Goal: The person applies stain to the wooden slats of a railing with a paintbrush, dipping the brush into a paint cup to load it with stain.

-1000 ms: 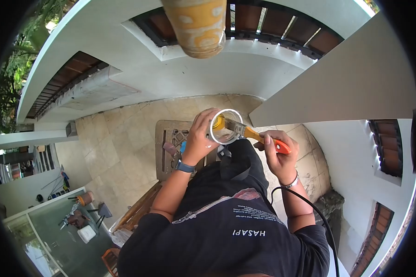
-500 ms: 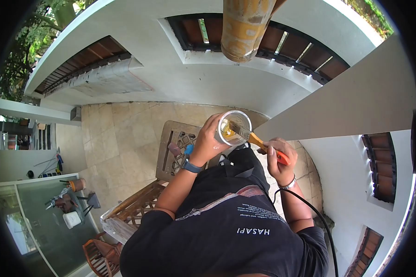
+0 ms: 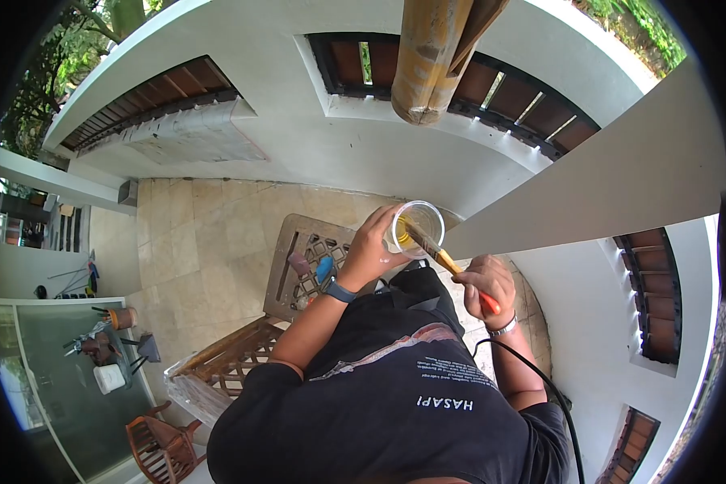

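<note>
My left hand (image 3: 371, 250), with a dark watch on the wrist, grips a clear plastic cup (image 3: 415, 228) holding a little yellowish liquid. My right hand (image 3: 484, 281) holds a paintbrush (image 3: 440, 256) by its orange and red handle. The bristle end is dipped inside the cup. Both hands are raised in front of my black shirt. A yellow-brown bamboo pole (image 3: 427, 56) hangs close above the cup, at the top of the view.
A carved wooden panel (image 3: 302, 266) lies on the tiled floor below, with a blue object (image 3: 324, 269) and a pink one (image 3: 298, 262) on it. A glass table (image 3: 64, 379) and a wooden chair (image 3: 165, 448) stand at lower left. A white wall (image 3: 589, 185) rises on the right.
The brush has tipped steeper and deeper into the cup, and my right hand has closed further round its handle. The view has shifted, so the bamboo pole shows more fully.
</note>
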A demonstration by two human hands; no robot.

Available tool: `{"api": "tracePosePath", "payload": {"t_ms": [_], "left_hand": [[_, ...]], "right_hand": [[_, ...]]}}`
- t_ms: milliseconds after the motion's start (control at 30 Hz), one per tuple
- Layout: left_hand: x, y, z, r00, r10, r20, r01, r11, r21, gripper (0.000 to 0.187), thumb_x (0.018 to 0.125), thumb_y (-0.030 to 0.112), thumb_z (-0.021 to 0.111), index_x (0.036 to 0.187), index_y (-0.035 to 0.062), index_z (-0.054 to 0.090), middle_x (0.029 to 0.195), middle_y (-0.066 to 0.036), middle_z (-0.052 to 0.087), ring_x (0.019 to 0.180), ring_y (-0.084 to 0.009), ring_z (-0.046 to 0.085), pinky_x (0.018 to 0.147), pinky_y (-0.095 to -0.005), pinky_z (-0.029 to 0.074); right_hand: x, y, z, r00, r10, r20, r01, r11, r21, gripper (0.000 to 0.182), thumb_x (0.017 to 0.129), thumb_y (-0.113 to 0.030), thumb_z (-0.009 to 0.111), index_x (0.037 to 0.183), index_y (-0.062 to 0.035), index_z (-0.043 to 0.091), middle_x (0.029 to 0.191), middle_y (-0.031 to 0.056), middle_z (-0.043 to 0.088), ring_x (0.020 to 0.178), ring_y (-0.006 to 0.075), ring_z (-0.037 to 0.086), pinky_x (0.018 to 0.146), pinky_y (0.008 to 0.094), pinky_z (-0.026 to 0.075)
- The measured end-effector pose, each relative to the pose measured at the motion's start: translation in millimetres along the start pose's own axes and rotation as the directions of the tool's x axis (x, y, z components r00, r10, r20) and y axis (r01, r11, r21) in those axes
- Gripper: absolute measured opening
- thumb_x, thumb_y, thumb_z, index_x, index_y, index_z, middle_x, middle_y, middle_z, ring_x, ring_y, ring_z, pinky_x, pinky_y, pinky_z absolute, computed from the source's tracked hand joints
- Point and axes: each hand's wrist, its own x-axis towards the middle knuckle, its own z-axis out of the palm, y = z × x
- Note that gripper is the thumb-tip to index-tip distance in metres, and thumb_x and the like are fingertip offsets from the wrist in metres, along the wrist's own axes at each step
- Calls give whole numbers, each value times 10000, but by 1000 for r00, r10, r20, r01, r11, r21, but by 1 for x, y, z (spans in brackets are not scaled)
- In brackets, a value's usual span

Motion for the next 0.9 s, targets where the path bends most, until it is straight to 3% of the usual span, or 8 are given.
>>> {"api": "tracePosePath", "payload": {"t_ms": [100,233,667,733,767,800,867,900], "left_hand": [[-2,4,-3,998,50,38,-52,997,50,754,640,156,874,1307,38,544,1244,-147,605,1151,-351,585,970,-421,491],[-8,2,-5,997,65,50,-69,994,83,711,662,174,868,1286,25,561,1240,-160,609,1148,-340,601,967,-409,497],[-21,-4,-20,1000,9,-2,-9,998,70,731,646,167,874,1285,9,557,1236,-170,611,1145,-350,601,970,-411,492],[-19,-5,-21,1000,12,-17,-10,997,71,741,642,161,876,1289,8,549,1236,-171,610,1148,-347,600,975,-407,489],[-18,-6,-22,999,-21,-31,22,999,32,746,646,154,875,1296,10,540,1243,-168,608,1153,-334,599,982,-400,483],[-19,-6,-22,998,-58,-38,57,998,-10,752,649,147,874,1303,12,530,1251,-165,605,1158,-321,599,989,-393,478],[-19,-14,-21,996,-72,-48,70,997,-35,763,655,137,876,1314,9,513,1257,-161,603,1167,-300,596,999,-387,472],[-17,-20,-19,995,-85,-59,81,995,-63,775,661,127,879,1324,7,496,1263,-158,600,1176,-279,593,1008,-381,466]], "right_hand": [[9,-1,2,978,28,209,23,971,-238,219,710,3,715,906,-65,643,691,51,585,619,223,584,578,345,478],[21,-8,-1,970,-167,175,186,978,-94,257,683,3,723,911,-72,630,679,38,564,592,213,577,571,338,486],[35,-10,3,936,-182,301,228,966,-123,203,724,-8,733,889,-76,637,663,46,591,603,223,591,583,327,482],[19,10,5,986,6,165,5,998,-68,151,765,-2,714,880,-67,642,687,66,619,609,227,602,581,344,484],[2,18,6,966,250,64,-256,962,94,81,896,-90,638,953,-33,645,735,85,649,622,215,608,608,350,494],[-1,24,11,966,251,62,-256,962,95,81,896,-90,638,953,-33,645,735,85,649,622,215,608,608,350,494],[-5,34,16,619,784,-41,-502,435,747,245,1003,-209,519,1061,7,619,750,87,655,647,198,605,671,343,502],[-15,44,21,583,811,45,-424,257,868,307,1018,-265,493,1133,2,592,783,78,651,723,182,597,749,336,482]]}}
